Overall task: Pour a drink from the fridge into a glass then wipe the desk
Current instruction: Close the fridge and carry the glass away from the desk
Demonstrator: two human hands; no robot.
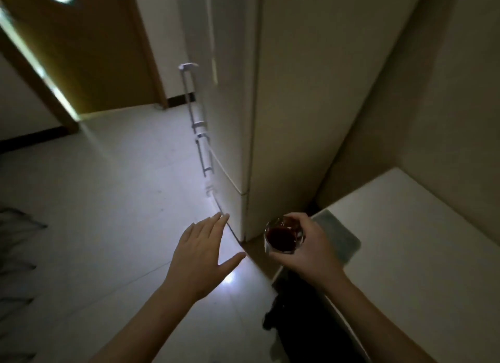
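Note:
A tall white fridge point(230, 105) stands ahead with its doors closed and silver handles point(198, 130) on its left edge. My right hand point(308, 250) is wrapped around a clear glass point(282, 238) holding a dark red drink, in the air near the fridge's lower right corner. My left hand point(201, 257) is open with fingers spread, reaching toward the fridge's bottom door edge, its fingertips close to it. A grey-green cloth point(339, 238) lies on the white desk point(405, 254) at the right, just behind my right hand.
A wooden door point(89, 51) stands at the back left. The pale tiled floor point(108, 214) spreads to the left. A dark object point(292, 322) sits on the floor below the desk's edge. A beige wall point(433, 92) rises behind the desk.

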